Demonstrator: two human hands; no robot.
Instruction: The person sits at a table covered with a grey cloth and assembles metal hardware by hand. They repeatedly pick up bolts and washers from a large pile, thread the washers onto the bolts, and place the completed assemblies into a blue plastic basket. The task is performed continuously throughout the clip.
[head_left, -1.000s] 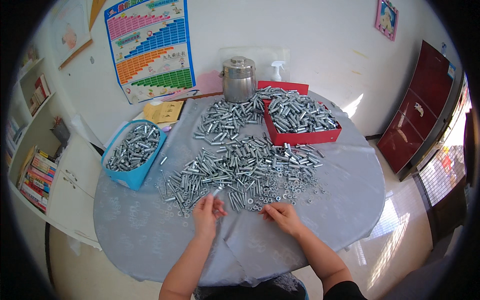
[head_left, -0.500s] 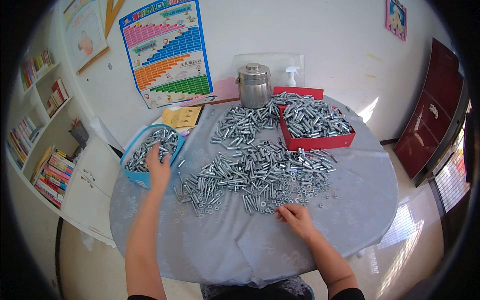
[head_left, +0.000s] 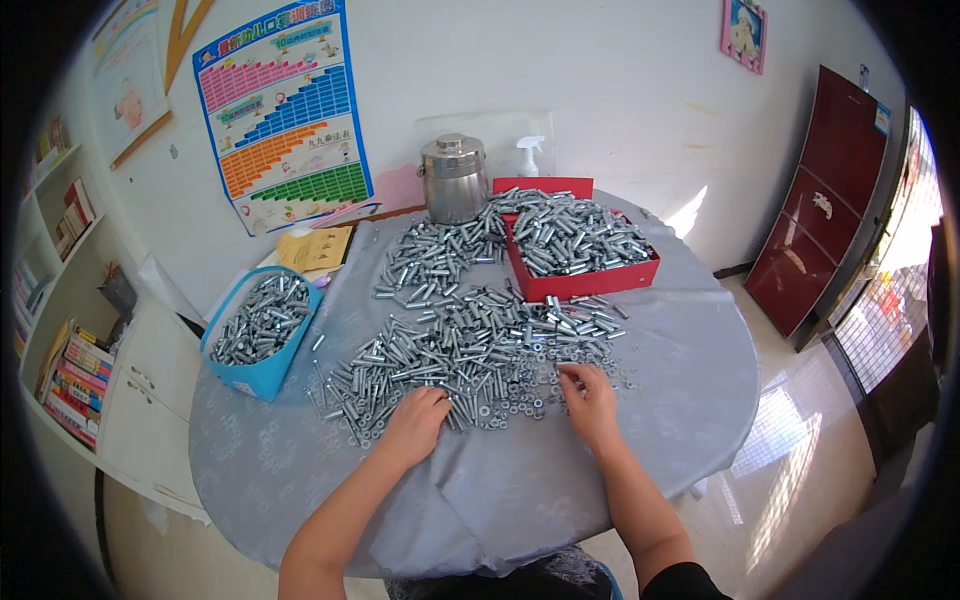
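A wide pile of silver bolts (head_left: 470, 345) covers the middle of the round table, with small washers and nuts (head_left: 520, 395) strewn along its near edge. My left hand (head_left: 415, 420) lies on the near left edge of the pile, fingers curled down over a bolt. My right hand (head_left: 590, 400) rests on the cloth among the washers, its fingertips touching them. A blue box (head_left: 255, 378) full of bolts stands at the left. At the far side stands a red tray (head_left: 590, 285), also heaped with bolts.
The table has a grey cloth (head_left: 500, 500). A metal canister (head_left: 453, 180) and a spray bottle (head_left: 527, 155) stand at the far edge by the wall. A yellow booklet (head_left: 315, 247) lies far left. White shelves with books (head_left: 75, 385) are to the left, and a dark red cabinet (head_left: 830, 200) to the right.
My left hand has come back from the blue box at the left to the near edge of the bolt pile. My right hand has shifted slightly toward the washers.
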